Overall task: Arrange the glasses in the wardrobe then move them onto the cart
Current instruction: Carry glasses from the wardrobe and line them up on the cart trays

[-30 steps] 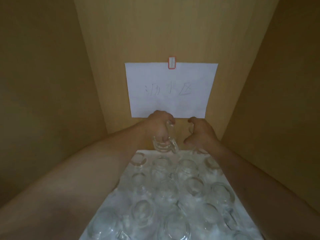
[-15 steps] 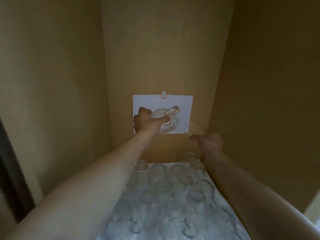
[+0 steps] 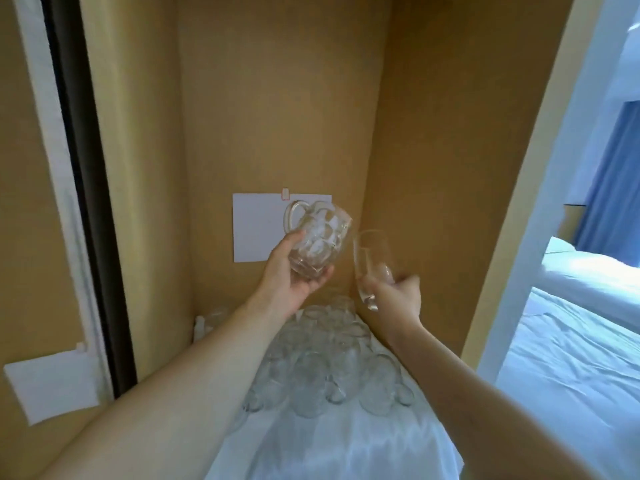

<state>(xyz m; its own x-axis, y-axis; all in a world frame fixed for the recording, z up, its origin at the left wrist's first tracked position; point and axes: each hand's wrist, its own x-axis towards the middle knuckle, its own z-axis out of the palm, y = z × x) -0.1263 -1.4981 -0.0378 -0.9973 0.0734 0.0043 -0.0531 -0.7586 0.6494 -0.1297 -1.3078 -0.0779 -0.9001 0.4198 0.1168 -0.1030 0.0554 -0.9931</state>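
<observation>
Glass crowds the white cloth (image 3: 346,448) below our hands: a blurred cluster of clear tumblers (image 3: 329,368) we cannot count. Our left hand (image 3: 294,282) cups one dimpled clear handled mug (image 3: 318,237); our right hand (image 3: 398,296) grips one slim clear glass (image 3: 372,258). One white paper sheet (image 3: 256,230) hangs behind the mug.

- Left hand (image 3: 294,275) raised inside the wardrobe (image 3: 277,98), cupping a handled mug (image 3: 318,239) from below, in front of the paper sheet (image 3: 256,233) on the back wall.
- Right hand (image 3: 398,296) just right of it, gripping a tall glass (image 3: 372,268), near the mug but apart.
- Below both hands, clustered glasses (image 3: 329,358) on the cloth (image 3: 346,445) covering the shelf.
- Bed (image 3: 571,341) to the right, outside the wardrobe.
- Another paper (image 3: 52,389) on the outer left panel.
</observation>
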